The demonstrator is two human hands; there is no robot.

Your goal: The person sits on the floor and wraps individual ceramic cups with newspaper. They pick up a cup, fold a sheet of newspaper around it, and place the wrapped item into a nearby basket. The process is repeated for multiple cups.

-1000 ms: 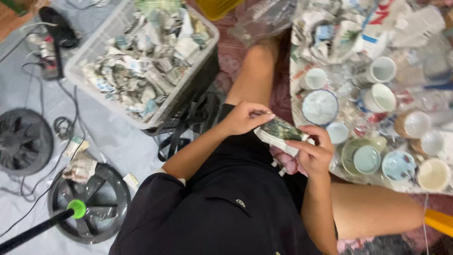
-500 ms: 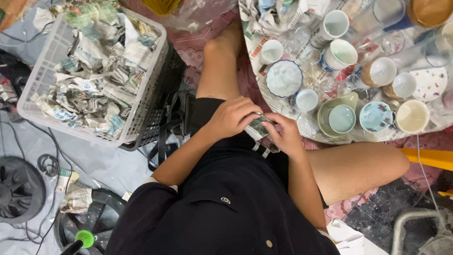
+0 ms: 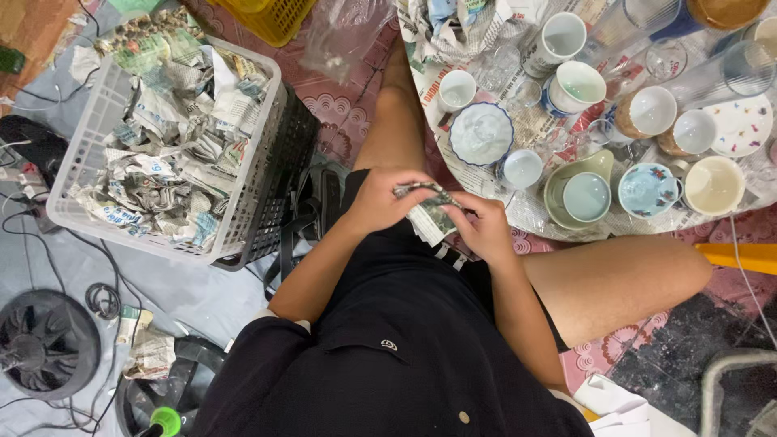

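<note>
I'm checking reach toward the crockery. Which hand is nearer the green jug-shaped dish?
Right. The right hand sits just left of the green dish; the left hand is farther off, beyond the newspaper bundle.

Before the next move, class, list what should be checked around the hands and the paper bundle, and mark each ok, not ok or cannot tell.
1. Both hands on the bundle: left hand and right hand grip it. Ok.
2. What the paper wraps: hidden. Cannot tell.
3. Bundle over the lap, apart from the cups: ok.
4. Free spot among the cups: they stand crowded. Not ok.
5. Basket of crumpled paper on the left-hand side, top open: ok.
6. Cables on the floor by the fan: loose. Not ok.
</note>
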